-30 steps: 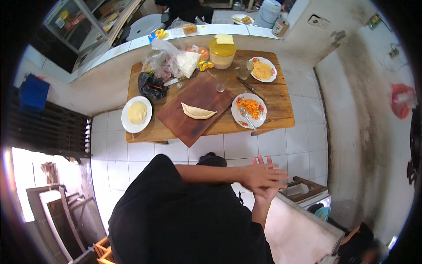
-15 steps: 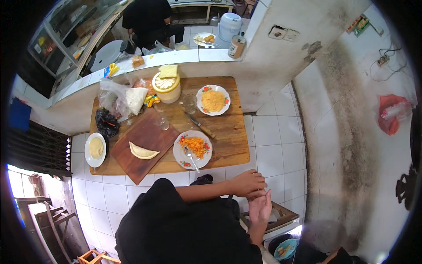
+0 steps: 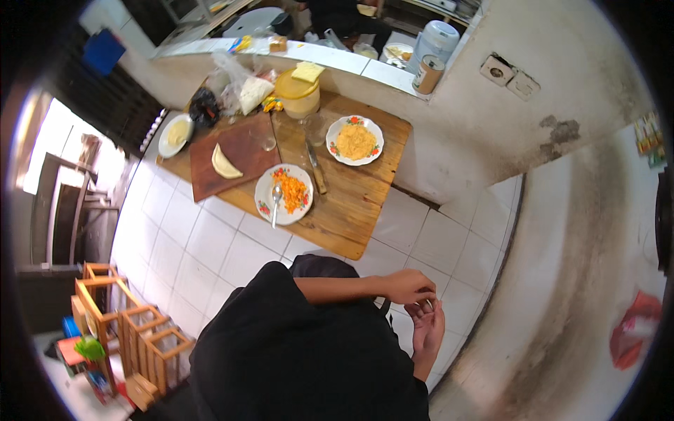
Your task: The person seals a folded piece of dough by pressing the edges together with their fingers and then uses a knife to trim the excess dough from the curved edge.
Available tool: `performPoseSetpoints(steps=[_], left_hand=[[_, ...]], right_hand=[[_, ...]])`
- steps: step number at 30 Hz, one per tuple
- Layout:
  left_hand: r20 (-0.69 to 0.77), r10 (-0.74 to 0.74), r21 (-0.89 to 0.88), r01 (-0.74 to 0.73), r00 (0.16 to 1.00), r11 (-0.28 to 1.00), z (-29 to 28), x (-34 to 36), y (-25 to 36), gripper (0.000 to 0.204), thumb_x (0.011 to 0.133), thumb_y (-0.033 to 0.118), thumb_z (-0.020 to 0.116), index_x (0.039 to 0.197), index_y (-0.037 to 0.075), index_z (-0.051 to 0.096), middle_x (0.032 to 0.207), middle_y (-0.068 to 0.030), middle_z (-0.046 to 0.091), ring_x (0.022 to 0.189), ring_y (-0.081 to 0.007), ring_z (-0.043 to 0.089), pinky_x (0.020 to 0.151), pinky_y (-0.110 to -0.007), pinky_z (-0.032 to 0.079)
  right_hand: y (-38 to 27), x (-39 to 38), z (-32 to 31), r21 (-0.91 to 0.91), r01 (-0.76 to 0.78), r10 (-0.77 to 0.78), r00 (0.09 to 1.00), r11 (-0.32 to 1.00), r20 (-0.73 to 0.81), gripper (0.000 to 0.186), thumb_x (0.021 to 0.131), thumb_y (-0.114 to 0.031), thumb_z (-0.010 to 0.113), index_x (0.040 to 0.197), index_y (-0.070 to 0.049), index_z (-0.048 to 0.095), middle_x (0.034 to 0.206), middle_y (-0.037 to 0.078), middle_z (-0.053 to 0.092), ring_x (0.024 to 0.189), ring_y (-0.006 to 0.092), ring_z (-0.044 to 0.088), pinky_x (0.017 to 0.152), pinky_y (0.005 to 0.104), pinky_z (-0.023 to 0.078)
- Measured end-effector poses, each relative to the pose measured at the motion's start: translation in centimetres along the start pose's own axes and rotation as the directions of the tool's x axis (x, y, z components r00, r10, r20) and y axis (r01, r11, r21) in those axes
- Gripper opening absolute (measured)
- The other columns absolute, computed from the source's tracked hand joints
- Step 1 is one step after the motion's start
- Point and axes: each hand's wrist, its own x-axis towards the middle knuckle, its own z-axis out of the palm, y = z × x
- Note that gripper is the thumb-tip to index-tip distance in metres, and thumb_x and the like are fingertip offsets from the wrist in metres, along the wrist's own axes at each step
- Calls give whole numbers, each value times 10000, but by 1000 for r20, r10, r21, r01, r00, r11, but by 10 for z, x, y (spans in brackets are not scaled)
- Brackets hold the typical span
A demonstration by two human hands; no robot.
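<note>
Fingers (image 3: 421, 289) of the left hand (image 3: 407, 286) curl down onto the upturned right hand (image 3: 427, 328), whose fingers lie loosely spread; whether anything is pinched between them is too small to tell. Both hands hover over glossy white floor tiles (image 3: 210, 245), well apart from the wooden counter (image 3: 351, 210). On it sit a round floral-rimmed plate of orange shreds (image 3: 283, 194) with a metal spoon (image 3: 275, 203), a knife (image 3: 315, 168), and a dark cutting board (image 3: 232, 151).

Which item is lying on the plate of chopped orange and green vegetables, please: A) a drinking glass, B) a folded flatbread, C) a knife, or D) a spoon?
D: a metal spoon rests on the vegetable plate, while the knife lies beside it on the wooden table.
</note>
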Motion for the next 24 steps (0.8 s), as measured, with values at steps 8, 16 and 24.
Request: performPoseSetpoints(steps=[8,16,24], left_hand=[[-642,-298,123,478,707,870,-47,1,-38,260,909,338,709,908,84,766,853,-152,738,803,-371,707,701,-457,541],[-967,-225,164,969,120,-184,-200,-69,-222,344,963,240,586,1239,47,662,1128,-138,729,1173,-306,614,1054,-475,372],[-929,-369,128,916,-23,-379,-181,-29,-236,444,982,260,589,1381,64,581,1029,-38,760,1021,-179,673,908,-384,355]], right_hand=[[-82,83,-59,-218,-42,81,981,975,174,226,1064,-210,574,1026,-3,653,915,159,737,836,287,732,869,453,599],[-111,131,-132,-243,-153,164,986,958,28,219,1039,-275,616,1033,-56,635,941,110,699,892,252,688,879,433,573],[-167,149,-156,-370,-229,200,973,900,-116,241,1041,-274,608,1151,-59,602,1001,131,695,921,271,681,876,427,562]])
